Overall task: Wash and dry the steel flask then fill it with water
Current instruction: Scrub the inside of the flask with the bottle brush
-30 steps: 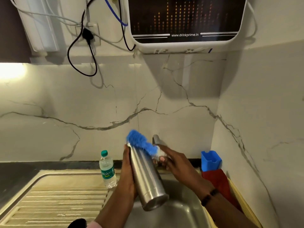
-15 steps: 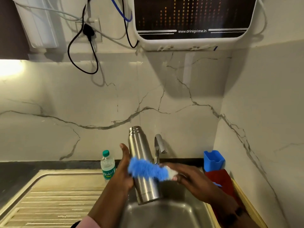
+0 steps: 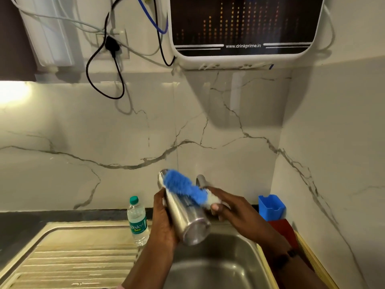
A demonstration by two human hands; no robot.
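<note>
Still pretty early in the job, by the looks of it. The flask (image 3: 183,213) is gripped around its body by the left hand (image 3: 164,222) and held tilted over the sink (image 3: 218,265), while a blue brush (image 3: 183,187) is gripped in the right hand (image 3: 233,207) and laid against the flask's upper side. So the outside is being scrubbed; rinsing, drying and filling are probably all left.
</note>
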